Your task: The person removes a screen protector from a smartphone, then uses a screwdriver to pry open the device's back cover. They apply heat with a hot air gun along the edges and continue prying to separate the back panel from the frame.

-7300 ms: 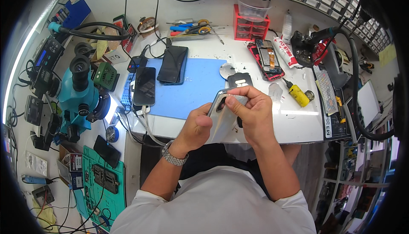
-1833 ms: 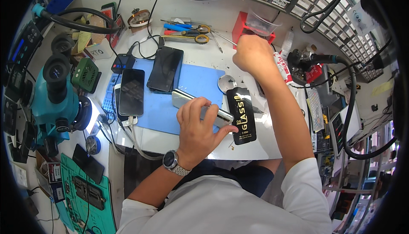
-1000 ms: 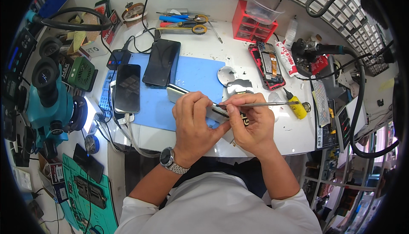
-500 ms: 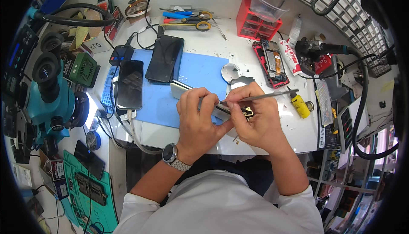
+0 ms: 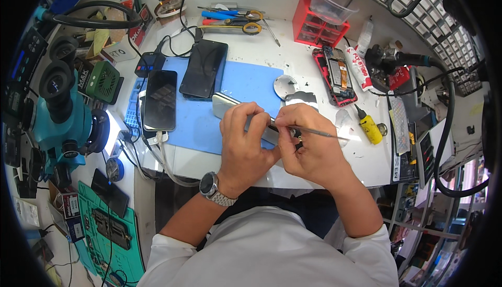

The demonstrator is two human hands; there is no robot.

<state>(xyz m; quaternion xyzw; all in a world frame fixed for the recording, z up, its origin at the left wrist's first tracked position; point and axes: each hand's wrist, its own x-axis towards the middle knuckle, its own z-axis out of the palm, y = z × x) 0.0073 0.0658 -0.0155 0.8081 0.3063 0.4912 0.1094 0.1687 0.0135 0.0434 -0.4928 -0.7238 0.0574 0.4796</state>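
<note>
Your left hand (image 5: 241, 141) grips the phone (image 5: 223, 105) at your twelve o'clock; your right hand (image 5: 311, 150) pinches a thin tool (image 5: 319, 131). Too much push could slip its tip, scratching the phone or jabbing you.

Bright light fills the bench (image 5: 196, 165) — a white streak of glare lies beside the yellow bottle (image 5: 370, 128) — while fisheye distortion bends the wall drawers (image 5: 418, 28) and blackens the corners.
</note>
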